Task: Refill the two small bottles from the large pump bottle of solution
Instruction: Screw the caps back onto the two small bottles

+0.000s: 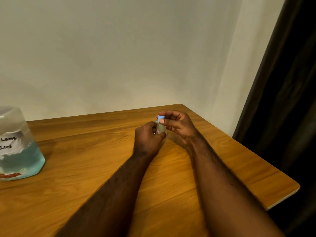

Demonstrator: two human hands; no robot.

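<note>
Grips small bottle [160, 130] upright in curled left hand [147, 138], long axis 12-to-6. Pinches blue cap [161, 118] at its 12 o'clock with right hand [178, 126].

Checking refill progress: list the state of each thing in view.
small bottle: upright, gripped by the left hand.
blue cap: at the bottle's top, pinched by the right hand.
large bottle: standing on the table, partly full of blue liquid.
</note>
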